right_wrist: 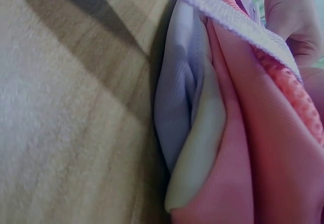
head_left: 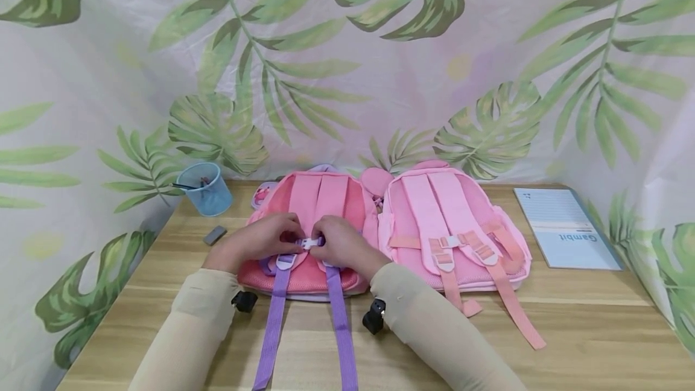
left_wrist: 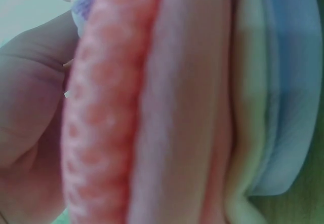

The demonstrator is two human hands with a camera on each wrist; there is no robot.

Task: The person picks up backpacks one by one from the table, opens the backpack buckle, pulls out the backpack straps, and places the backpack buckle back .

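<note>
A pink backpack (head_left: 309,198) with purple straps lies with its shoulder-strap side up on the table. At its middle, a white side-release buckle (head_left: 309,243) spans the two shoulder straps and looks joined. My left hand (head_left: 257,237) pinches the buckle's left end and its purple webbing. From the other side my right hand (head_left: 347,245) grips the right end with thumb and fingers. Purple webbing tails (head_left: 340,324) hang toward me. In the left wrist view, the bag's coral mesh edge (left_wrist: 106,117) covers much of the left hand (left_wrist: 30,97).
A lighter pink backpack (head_left: 402,252) with orange straps lies right beside it, its white buckle fastened. Farther right is a notebook (head_left: 570,228). A blue mesh pen cup (head_left: 209,192) and a grey eraser-like block (head_left: 215,235) stand left. A leaf-print curtain (head_left: 396,89) encloses the table.
</note>
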